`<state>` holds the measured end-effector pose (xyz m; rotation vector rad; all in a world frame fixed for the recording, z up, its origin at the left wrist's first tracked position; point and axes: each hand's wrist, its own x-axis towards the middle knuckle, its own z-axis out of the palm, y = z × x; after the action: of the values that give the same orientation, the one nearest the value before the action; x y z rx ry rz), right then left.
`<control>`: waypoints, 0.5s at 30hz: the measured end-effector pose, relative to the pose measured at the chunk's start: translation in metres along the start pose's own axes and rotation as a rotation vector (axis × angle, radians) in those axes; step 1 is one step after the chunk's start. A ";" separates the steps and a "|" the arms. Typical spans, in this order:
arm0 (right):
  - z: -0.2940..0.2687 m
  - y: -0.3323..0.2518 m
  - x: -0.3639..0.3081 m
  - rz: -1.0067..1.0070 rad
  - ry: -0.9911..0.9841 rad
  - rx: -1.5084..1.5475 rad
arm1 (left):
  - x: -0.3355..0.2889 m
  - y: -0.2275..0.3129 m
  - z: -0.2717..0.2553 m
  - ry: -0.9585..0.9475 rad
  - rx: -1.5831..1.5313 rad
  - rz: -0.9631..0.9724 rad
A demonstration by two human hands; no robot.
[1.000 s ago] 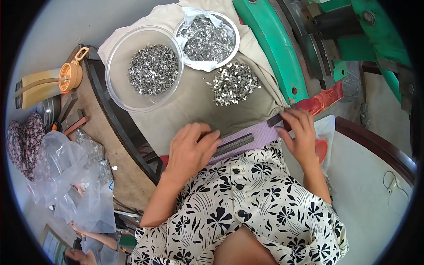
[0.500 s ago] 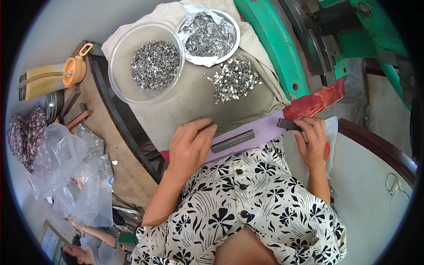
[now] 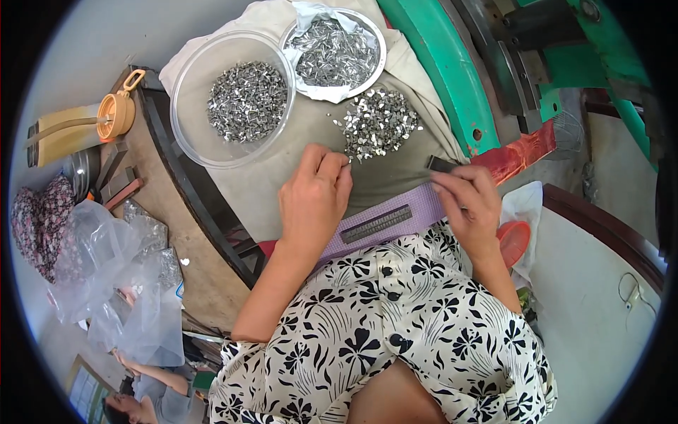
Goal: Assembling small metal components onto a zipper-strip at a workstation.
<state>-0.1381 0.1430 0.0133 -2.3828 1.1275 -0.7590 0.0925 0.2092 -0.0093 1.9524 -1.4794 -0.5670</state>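
Note:
My left hand (image 3: 314, 198) is over the cloth, its fingers drawn together at the near left edge of a loose heap of small silvery metal pieces (image 3: 380, 124). Whatever is between those fingertips is hidden. In my right hand (image 3: 470, 205) is a dark rectangular block (image 3: 442, 165), held by one end above the cloth. Between the two hands a dark slotted metal bar (image 3: 376, 225) with a ridged middle lies on a purple textured strip (image 3: 426, 203) in front of my body.
A clear round tub (image 3: 185, 131) of small metal parts stands at the far left of the cloth (image 3: 247, 187). Beside it is a lined bowl (image 3: 382, 60) of shiny pins. Green machinery (image 3: 441, 78) borders the right; a red basket (image 3: 514, 242) sits below. A person (image 3: 152, 385) is at lower left.
My left hand has moved forward to the heap's edge and its fingers have closed. My right hand has brought the block leftward and forward, from the strip's right end to over the cloth.

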 end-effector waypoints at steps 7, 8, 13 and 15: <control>0.040 -0.022 0.042 -0.189 -0.234 0.005 | -0.016 0.002 -0.009 -0.013 0.001 -0.018; 0.042 -0.021 0.043 -0.196 -0.241 0.009 | -0.018 0.001 -0.010 -0.030 -0.001 -0.046; 0.038 -0.012 0.040 -0.182 -0.272 0.036 | -0.017 0.000 -0.012 -0.057 -0.054 -0.123; 0.036 -0.015 0.041 -0.127 -0.263 0.058 | -0.017 -0.002 -0.013 -0.072 -0.037 -0.039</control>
<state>-0.0852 0.1243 0.0060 -2.4362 0.8434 -0.4905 0.0978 0.2284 -0.0014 1.9542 -1.4665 -0.6838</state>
